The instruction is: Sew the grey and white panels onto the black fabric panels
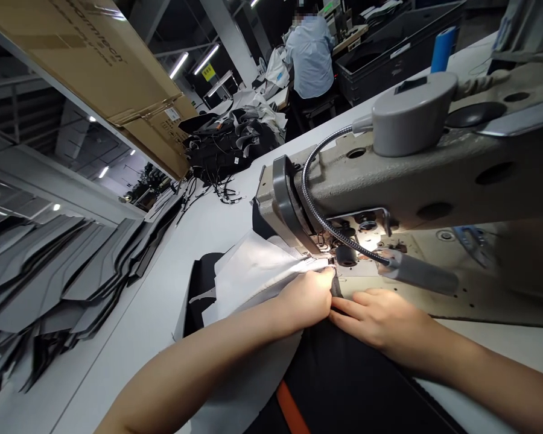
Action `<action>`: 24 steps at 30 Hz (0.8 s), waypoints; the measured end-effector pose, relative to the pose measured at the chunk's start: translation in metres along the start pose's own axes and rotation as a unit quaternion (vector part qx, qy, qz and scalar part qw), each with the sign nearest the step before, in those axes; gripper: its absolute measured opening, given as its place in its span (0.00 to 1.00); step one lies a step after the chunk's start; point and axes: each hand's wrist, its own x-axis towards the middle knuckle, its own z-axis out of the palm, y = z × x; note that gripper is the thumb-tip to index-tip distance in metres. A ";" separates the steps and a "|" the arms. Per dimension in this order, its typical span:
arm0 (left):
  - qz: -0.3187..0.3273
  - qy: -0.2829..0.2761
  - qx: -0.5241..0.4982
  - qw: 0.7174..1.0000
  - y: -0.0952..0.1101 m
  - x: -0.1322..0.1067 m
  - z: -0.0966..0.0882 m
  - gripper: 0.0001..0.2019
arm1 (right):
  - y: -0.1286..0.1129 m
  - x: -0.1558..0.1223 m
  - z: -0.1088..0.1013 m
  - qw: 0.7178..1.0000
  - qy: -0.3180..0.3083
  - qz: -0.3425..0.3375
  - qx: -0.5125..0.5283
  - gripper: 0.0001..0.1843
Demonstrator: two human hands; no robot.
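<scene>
A sewing machine (pixel 407 181) stands in front of me, its lamp lighting the needle area. My left hand (pixel 308 295) is closed on the edge of the fabric, its fingertips close to the presser foot. Just to its right, my right hand (pixel 380 316) grips the black fabric (pixel 344 374) by its edge, fingers bent and near the left fingers. White-grey fabric (pixel 253 271) bunches to the left of the needle and runs under my left forearm. An orange strip (pixel 292 407) crosses the black fabric at the bottom. The fingertips of both hands are partly hidden.
Stacks of grey and black cut pieces (pixel 63 271) lie along the left. Behind the machine is a heap of dark pieces (pixel 235 138) with cords, beside a large cardboard box (pixel 99 66). A person in a light blue shirt (pixel 311 57) sits farther back, near a dark bin (pixel 389 63).
</scene>
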 end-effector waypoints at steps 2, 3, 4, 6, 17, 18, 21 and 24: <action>-0.001 -0.004 0.037 0.999 0.002 0.003 0.004 0.22 | 0.005 0.000 0.001 1.000 -0.013 -0.003 0.006 0.19; 0.004 -0.004 0.057 0.998 0.003 0.003 0.006 0.23 | 0.007 0.000 0.002 1.000 -0.019 -0.003 0.008 0.19; 0.011 -0.004 0.073 0.997 0.005 0.002 0.007 0.24 | 0.010 0.000 0.003 1.000 -0.024 -0.002 0.009 0.19; 0.011 -0.011 0.085 0.996 0.008 -0.006 0.007 0.26 | 0.012 -0.002 0.006 1.000 -0.030 0.000 0.005 0.18; 0.080 0.021 -0.078 0.994 -0.027 -0.033 -0.020 0.29 | -0.001 -0.015 -0.007 0.995 -0.053 -0.055 -0.059 0.30; 0.066 -0.001 -0.044 0.997 -0.024 -0.032 -0.017 0.29 | -0.003 -0.015 -0.005 0.995 -0.042 -0.057 -0.064 0.28; 0.011 -0.084 0.083 0.993 -0.009 -0.031 -0.006 0.35 | -0.007 -0.015 0.001 0.996 -0.034 -0.048 -0.061 0.27; -0.010 -0.113 0.128 0.985 0.005 -0.029 -0.001 0.38 | -0.005 -0.015 0.003 0.997 -0.037 -0.040 -0.055 0.27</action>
